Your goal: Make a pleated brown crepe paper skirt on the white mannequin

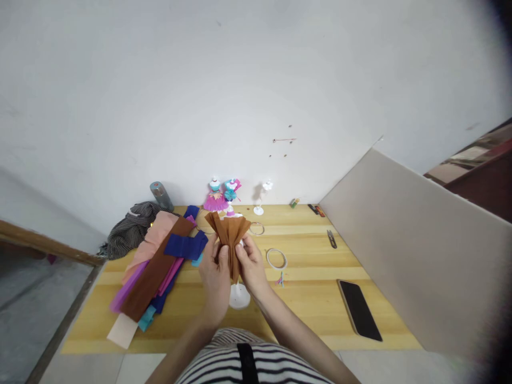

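Between my two hands a piece of brown crepe paper is gathered into pleats, fanning out at the top and narrowing below. My left hand pinches its left side, thumb in front. On the right side, my right hand grips the pleats in the same way. Just below the paper shows the round white base of a small stand; its upper part is hidden behind the paper and hands. Farther back stand two small dress forms in paper outfits, one with a pink skirt, the other with a teal bow.
Folded crepe paper strips in several colours lie at left, beside a striped cloth and a bottle. A bare white form stands at the back. Rightward are a tape ring, thread snips, a phone and a white panel.
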### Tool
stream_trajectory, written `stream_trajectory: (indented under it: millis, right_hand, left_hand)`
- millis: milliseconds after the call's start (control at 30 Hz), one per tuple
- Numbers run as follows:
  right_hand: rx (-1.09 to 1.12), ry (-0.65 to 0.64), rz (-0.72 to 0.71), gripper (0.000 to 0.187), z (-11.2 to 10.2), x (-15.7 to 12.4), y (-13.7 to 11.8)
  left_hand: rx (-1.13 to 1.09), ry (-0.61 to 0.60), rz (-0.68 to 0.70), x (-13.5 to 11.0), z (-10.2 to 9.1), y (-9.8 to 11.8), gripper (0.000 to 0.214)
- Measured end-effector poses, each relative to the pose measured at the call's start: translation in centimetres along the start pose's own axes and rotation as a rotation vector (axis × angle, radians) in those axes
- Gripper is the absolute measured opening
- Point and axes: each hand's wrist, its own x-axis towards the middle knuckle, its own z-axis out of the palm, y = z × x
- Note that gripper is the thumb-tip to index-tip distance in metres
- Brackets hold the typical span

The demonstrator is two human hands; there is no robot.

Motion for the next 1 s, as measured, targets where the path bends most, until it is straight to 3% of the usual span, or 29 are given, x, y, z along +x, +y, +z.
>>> stream_trajectory:
  millis: [267,700,1000]
  right_hand:
    - [0.015,-0.033,0.025,0.029,0.0,0.0,0.0]
    - [0.007,-0.025,0.037,0.028,-0.2,0.0,0.5]
    - [-0.032,-0.119,-0.004,0.028,-0.7,1.0,-0.7]
  left_hand:
    - [0.122,-0.016,0.011,-0.1,-0.1,1.3,0.024]
    - [0.108,-0.052,0.0,-0.5,0.2,0.4,0.028]
    - [0.012,-0.119,0.025,0.7,-0.1,-0.2,0.028]
